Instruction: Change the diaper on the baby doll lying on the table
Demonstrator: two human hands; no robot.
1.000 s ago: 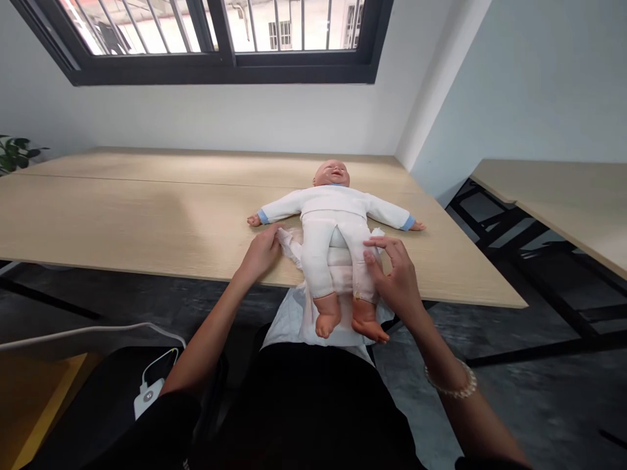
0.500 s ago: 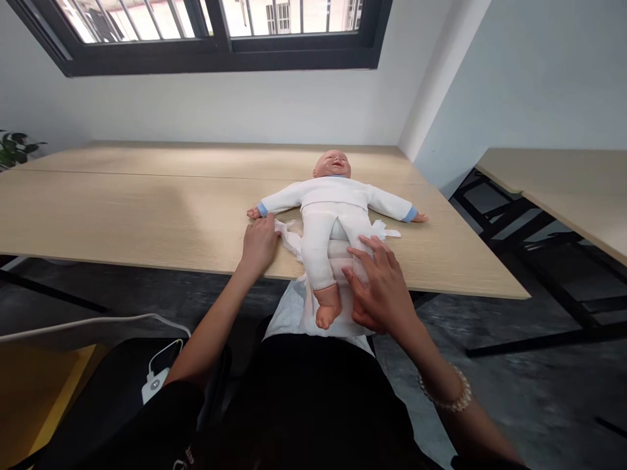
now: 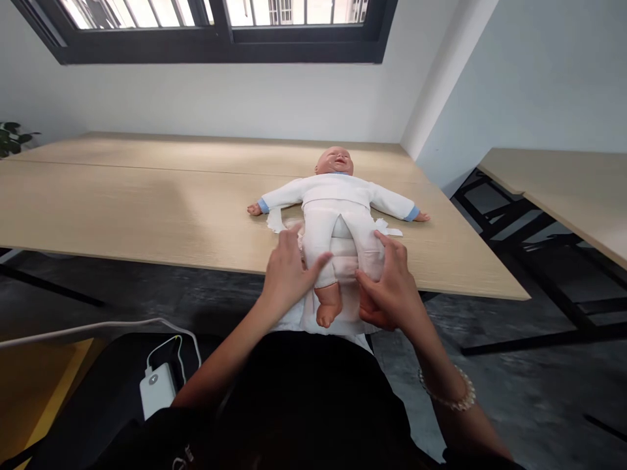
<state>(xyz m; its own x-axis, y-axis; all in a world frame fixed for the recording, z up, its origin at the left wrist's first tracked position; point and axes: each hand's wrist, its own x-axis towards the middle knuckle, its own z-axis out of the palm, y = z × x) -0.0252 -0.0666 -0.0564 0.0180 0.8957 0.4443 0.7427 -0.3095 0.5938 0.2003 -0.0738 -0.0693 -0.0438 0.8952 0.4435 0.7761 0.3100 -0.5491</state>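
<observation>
A baby doll [image 3: 337,189] in a white suit with blue cuffs lies on its back, head away from me, legs pointing toward me over the table edge. Under its hips and legs spreads a white and pinkish diaper [image 3: 350,307], with tabs sticking out at both sides. My left hand [image 3: 289,271] rests along the doll's left-side leg as I see it, thumb stretched across the trouser and fingers apart at the outer side. Around the other leg, my right hand [image 3: 396,284] is closed, thumb inside and fingers outside; that leg's foot is mostly hidden.
The doll lies on a pale wooden table [image 3: 147,215] set against the wall below a window. Another table [image 3: 553,176] stands at the right. A white power bank [image 3: 157,390] with a cable is on a black chair at the lower left.
My left hand has left the diaper's left tab and moved right onto the doll's leg. My right hand has shifted slightly and closed around the other leg.
</observation>
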